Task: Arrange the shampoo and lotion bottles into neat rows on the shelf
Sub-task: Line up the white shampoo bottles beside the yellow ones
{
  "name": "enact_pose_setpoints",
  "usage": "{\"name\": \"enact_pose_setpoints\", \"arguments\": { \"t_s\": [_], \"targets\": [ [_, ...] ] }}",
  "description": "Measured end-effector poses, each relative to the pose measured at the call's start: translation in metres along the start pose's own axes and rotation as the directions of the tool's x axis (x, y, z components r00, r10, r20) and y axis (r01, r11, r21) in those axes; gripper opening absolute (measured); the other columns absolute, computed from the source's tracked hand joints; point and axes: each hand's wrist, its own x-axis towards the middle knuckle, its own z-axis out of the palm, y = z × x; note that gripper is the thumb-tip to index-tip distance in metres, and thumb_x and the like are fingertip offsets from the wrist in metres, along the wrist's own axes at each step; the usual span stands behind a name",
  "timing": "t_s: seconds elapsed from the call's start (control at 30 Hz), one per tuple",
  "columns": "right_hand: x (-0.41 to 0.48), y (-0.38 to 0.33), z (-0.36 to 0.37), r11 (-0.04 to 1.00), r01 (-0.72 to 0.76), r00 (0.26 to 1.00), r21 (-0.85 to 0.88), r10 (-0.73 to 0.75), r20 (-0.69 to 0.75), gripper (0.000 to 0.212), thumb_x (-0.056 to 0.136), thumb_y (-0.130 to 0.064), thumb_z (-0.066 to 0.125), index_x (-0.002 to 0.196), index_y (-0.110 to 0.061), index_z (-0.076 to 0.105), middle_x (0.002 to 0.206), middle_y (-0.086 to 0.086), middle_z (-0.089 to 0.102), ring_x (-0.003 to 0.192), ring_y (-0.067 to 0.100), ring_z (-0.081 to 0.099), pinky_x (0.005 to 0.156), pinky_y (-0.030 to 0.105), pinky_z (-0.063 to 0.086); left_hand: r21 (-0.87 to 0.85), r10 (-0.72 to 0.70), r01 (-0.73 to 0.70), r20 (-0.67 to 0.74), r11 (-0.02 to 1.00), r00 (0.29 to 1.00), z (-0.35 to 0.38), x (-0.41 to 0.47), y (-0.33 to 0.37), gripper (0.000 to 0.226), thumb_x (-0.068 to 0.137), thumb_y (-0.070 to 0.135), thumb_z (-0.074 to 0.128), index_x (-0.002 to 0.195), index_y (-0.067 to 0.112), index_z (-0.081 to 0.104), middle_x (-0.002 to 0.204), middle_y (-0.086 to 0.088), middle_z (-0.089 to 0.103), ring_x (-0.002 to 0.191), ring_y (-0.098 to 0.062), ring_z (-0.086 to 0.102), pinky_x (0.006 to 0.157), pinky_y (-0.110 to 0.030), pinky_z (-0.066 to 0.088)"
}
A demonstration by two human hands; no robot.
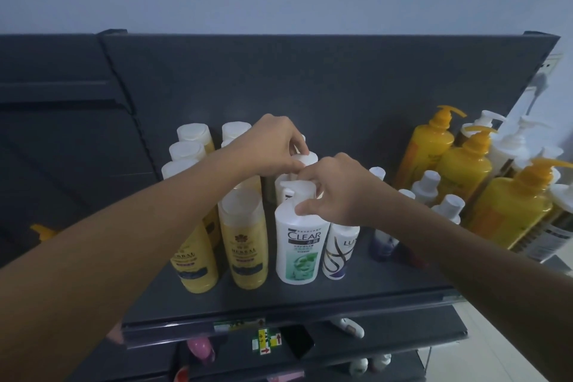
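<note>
On the dark shelf [279, 298] a white CLEAR pump bottle [299, 250] stands upright at the front middle. My right hand [336, 191] grips its pump head and neck. My left hand [273, 143] pinches the cap of a white bottle [305, 160] just behind it. Left of the CLEAR bottle stand yellow herbal bottles [245, 242] in two rows running back, with white caps [190, 133]. A white LUX bottle [339, 250] stands right beside the CLEAR bottle, partly under my right wrist.
Small white-capped bottles [429, 186] stand to the right. Big yellow pump bottles [465, 164] and white pump bottles [514, 139] crowd the shelf's right end. Lower shelves [403, 332] hold a few lying bottles. The dark back panel [310, 77] rises behind.
</note>
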Motion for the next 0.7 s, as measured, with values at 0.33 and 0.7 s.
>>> {"name": "enact_pose_setpoints", "arguments": {
  "t_s": [0.33,0.7],
  "targets": [
    [0.002,0.003,-0.002,0.997,0.032,0.999,-0.074,-0.030,0.028,0.040,0.080,-0.051,0.073,0.098,-0.015,0.073,0.085,0.003,0.072,0.072,0.013,0.054,0.063,0.030,0.047,0.061,0.017,-0.024,0.102,0.998,0.995,-0.012,0.005,-0.003,0.022,0.085,0.041,0.077,0.102,0.029,0.081,0.083,0.021,0.072,0.091,-0.003,0.069,0.086,-0.035,0.057],
    [0.065,0.034,-0.049,1.000,0.007,0.984,0.000,-0.007,-0.175,0.018,0.088,-0.035,0.070,0.101,-0.023,0.073,0.085,-0.009,0.076,0.085,0.011,0.069,0.085,0.035,0.056,0.294,-0.023,0.018,0.012,0.956,1.000,-0.023,0.066,-0.045,0.035,0.096,0.027,0.068,0.130,0.025,0.067,0.120,0.001,0.070,0.101,-0.018,0.067,0.086,-0.031,0.056]
  ]
}}
